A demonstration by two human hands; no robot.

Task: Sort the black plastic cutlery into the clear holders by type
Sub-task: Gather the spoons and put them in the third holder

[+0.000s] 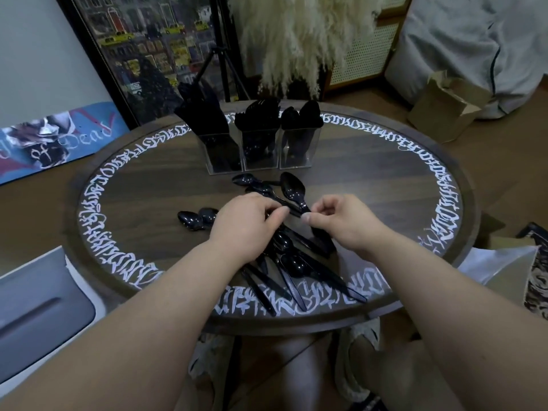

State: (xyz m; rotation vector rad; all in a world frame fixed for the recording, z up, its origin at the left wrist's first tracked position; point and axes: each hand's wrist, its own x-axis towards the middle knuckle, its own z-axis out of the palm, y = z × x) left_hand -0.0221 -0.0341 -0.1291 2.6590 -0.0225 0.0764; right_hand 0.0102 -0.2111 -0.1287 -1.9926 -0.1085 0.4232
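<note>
Spoons of glossy black plastic (292,189) lie loose on the round wooden counter (148,185) before three clear holders (261,149). Right hand (341,221) pinches one's handle; left hand (246,223) curls over the pile. Light, slick, bendy; better held mid-handle.

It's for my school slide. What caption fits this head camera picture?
Both hands, left hand and right hand, pick spoons from loose black cutlery before three clear holders.
</note>
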